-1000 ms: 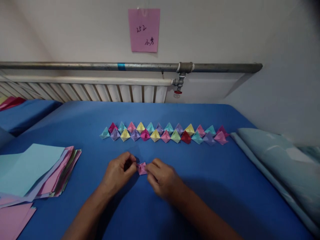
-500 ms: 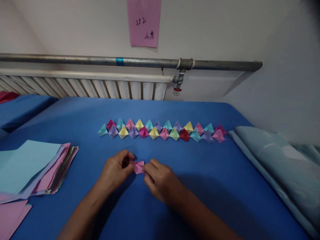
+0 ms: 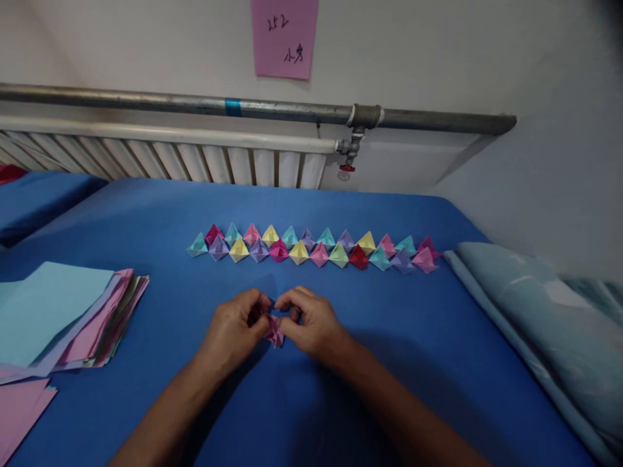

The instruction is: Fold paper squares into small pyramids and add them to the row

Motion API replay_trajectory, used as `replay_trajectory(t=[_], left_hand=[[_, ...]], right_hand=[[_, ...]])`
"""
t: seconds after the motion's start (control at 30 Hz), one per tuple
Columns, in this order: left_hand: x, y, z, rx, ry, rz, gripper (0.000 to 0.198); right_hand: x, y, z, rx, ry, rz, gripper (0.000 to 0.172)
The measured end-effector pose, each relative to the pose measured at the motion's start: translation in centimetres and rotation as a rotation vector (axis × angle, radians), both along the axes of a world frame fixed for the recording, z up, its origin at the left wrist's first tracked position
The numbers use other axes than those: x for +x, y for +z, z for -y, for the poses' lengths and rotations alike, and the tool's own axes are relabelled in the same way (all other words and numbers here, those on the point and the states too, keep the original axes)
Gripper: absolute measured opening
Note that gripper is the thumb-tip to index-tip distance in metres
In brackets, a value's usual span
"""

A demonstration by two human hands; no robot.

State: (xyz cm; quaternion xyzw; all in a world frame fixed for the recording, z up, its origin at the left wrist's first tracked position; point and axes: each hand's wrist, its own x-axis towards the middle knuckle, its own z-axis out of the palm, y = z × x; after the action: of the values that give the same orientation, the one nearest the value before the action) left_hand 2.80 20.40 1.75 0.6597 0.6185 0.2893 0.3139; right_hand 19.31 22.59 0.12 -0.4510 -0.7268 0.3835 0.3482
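Observation:
A small pink folded paper piece (image 3: 275, 333) is between my two hands, above the blue surface (image 3: 233, 415). My left hand (image 3: 238, 327) pinches its left side with thumb and fingers. At its right side, my right hand (image 3: 309, 322) has its thumb against the paper, with the index finger curled above. The fingers cover much of the paper's upper part. Beyond my hands, two rows of folded paper boats (image 3: 299, 253) in several colours stand close together.
At the left lies a stack of coloured paper sheets (image 3: 63, 311), with pink sheets (image 3: 22, 412) nearer me. A folded pale green cloth (image 3: 530, 311) lies along the right side. At the back are a white radiator (image 3: 263, 167), a metal pipe (image 3: 185, 102) and a red-handled valve (image 3: 347, 168).
My hands have come closer together, and the pink paper has turned and folded up between them. My right hand has rolled so its thumb faces the paper. The view has tilted slightly down.

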Motion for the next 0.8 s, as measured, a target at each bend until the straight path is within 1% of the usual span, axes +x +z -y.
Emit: replay_trajectory(t=[0.03,0.1,0.3,0.4,0.47,0.53,0.67,0.8], left_hand=[[0.1,0.0,0.0,-0.001,0.005,-0.002,0.013],[0.3,0.0,0.0,-0.001,0.012,0.002,0.013],[0.7,-0.5,0.1,-0.005,-0.031,0.082,0.011],[0.6,-0.6,0.1,-0.017,-0.008,0.029,0.015],[0.5,-0.5,0.1,-0.008,0.006,-0.046,0.017],[0.4,-0.5,0.0,0.016,-0.007,-0.102,0.012],[0.1,-0.7,0.0,0.037,-0.092,-0.117,0.013],[0.0,-1.0,-0.1,0.096,-0.131,-0.129,0.013]], right_hand=[[0.0,0.1,0.0,-0.013,0.026,0.026,0.018],[0.0,0.3,0.0,-0.026,0.048,0.085,0.018],[-0.4,0.7,0.3,0.037,0.052,0.3,0.008],[-0.4,0.6,0.3,0.073,0.063,0.372,0.01],[-0.3,0.5,0.2,0.072,0.067,0.385,0.011],[-0.2,0.5,0.1,0.056,0.064,0.381,0.012],[-0.1,0.4,-0.1,0.035,0.062,0.371,0.013],[-0.4,0.4,-0.1,0.043,0.047,0.392,0.01]])
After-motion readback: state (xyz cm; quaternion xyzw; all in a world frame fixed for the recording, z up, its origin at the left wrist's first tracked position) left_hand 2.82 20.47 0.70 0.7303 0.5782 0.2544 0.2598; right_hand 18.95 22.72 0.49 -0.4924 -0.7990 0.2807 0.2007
